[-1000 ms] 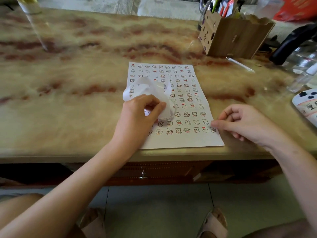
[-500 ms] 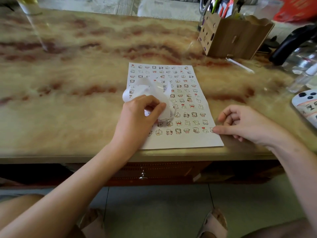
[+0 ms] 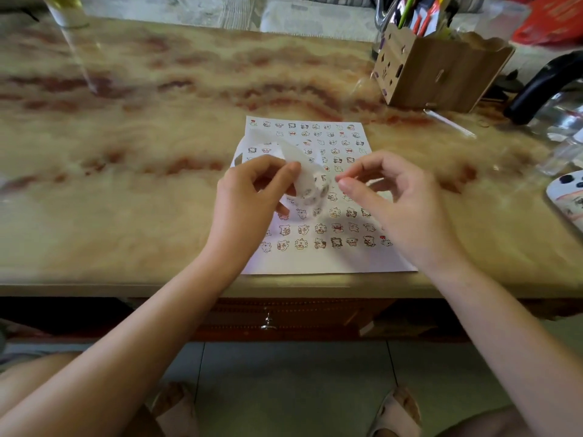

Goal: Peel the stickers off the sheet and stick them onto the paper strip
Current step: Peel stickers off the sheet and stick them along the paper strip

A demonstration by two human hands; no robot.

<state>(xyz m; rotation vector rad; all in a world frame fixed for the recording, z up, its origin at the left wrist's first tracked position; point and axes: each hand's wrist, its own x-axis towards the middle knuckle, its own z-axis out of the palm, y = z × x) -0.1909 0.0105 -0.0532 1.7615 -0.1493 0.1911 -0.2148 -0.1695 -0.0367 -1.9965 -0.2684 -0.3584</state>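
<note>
Table: marbled cream-and-red top (image 3: 126, 137) with a drawer (image 3: 268, 323) under its front edge and tiled floor below.
Sheet: the sheet (image 3: 315, 260) lies flat at the table's near edge. Rows of small cartoon stickers cover it, with a bare margin along the bottom.
Strip: the white strip (image 3: 303, 171) is curled in loops and held above the middle of the sheet. Its lower coil carries a few stickers (image 3: 315, 192).
Left hand: the left hand (image 3: 249, 197) has thumb and fingers clamped on the strip, keeping it off the sheet.
Right hand: the right hand (image 3: 397, 197) is up over the sheet, just right of the strip. Thumb and forefinger tips are pressed together and the other fingers are loosely curled. Whether a sticker sits in the pinch is too small to tell.
Box: a wooden box (image 3: 441, 74) with cut-out holes stands at the far right. Pens (image 3: 419, 14) stand upright in it, green and red among them.
Bottle: a clear bottle (image 3: 67, 11) stands at the far left corner, only its base in view.
Right edge: a black handle (image 3: 542, 86) above blurred clear glassware.
</note>
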